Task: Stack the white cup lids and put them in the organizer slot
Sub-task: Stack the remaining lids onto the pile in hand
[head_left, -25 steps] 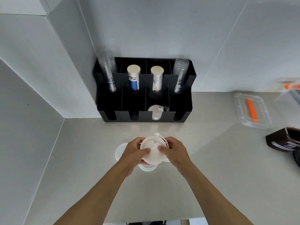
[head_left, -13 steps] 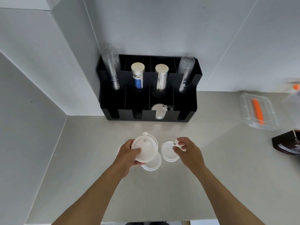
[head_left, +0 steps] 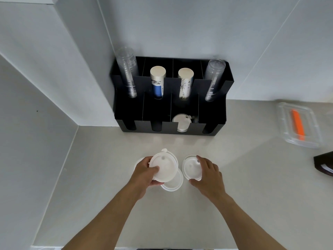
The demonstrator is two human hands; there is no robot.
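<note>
My left hand (head_left: 144,175) grips a small stack of white cup lids (head_left: 164,167) just above the counter, thumb on top. Under that stack another white lid (head_left: 173,184) lies flat, and a further lid edge (head_left: 137,162) peeks out behind my left hand. My right hand (head_left: 207,175) curls its fingers and thumb round a white lid (head_left: 190,167) lying on the counter to the right. The black organizer (head_left: 216,121) stands against the wall; its third front slot holds several white lids (head_left: 181,121).
Clear cup stacks (head_left: 127,73) and paper cup stacks (head_left: 157,80) fill the organizer's rear slots. A clear container with an orange item (head_left: 298,125) sits at the right, a dark brown box (head_left: 324,164) at the right edge. A wall closes in the left side.
Both hands held one lid stack together; my right hand then let go, moved right and now closes round a separate lid on the counter. The left hand keeps its stack.
</note>
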